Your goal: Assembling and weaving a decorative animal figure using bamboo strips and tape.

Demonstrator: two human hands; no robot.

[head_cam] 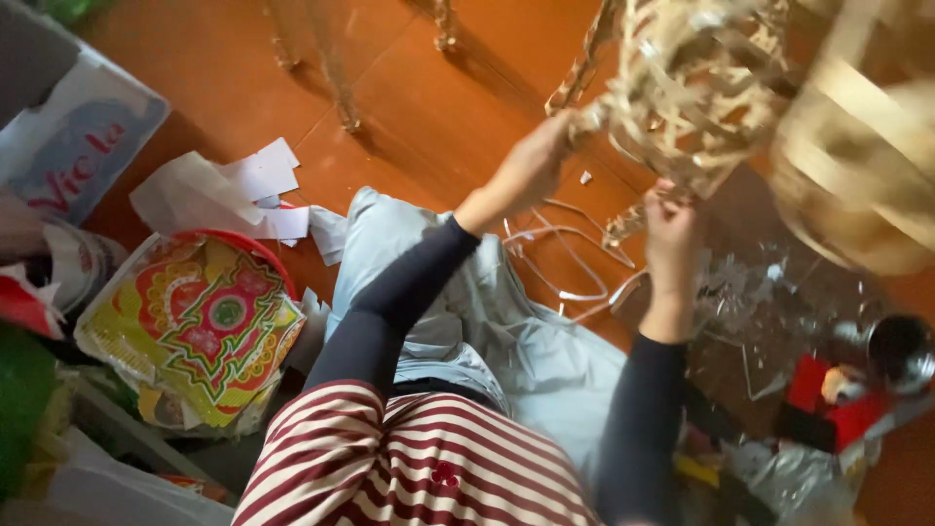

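Note:
A woven frame of pale bamboo strips (696,83) hangs in front of me at the upper right. My left hand (531,170) grips its left edge, where loose strips stick out. My right hand (672,234) holds the bottom of the frame from below, fingers closed on a strip. Both arms wear dark sleeves, and my light grey trousers (526,341) lie underneath. A second, blurred bamboo piece (857,166) is close to the camera at the far right.
Orange tiled floor (419,107) all around. A stack of colourful printed paper sheets on a red tray (200,321) sits left, with white paper scraps (234,190) behind. Thin white wire loops (575,263), clear plastic, a red box (838,404) and a metal can (901,351) lie right.

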